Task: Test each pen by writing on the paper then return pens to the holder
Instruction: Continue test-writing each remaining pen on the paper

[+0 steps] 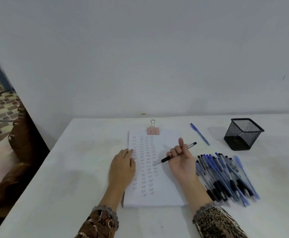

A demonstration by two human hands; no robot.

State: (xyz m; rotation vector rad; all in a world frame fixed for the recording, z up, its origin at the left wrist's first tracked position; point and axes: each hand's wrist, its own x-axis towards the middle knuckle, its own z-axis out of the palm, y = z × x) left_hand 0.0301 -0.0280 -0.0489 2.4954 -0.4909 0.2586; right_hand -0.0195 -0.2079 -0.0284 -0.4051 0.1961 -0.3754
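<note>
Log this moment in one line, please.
right hand: grips black pen, tip at paper | left hand: rests on paper | holder: looks empty

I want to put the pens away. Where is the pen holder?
In the head view, the black mesh holder stands at the far right of the table, beyond the pile of pens and right of the lone blue pen.
</note>
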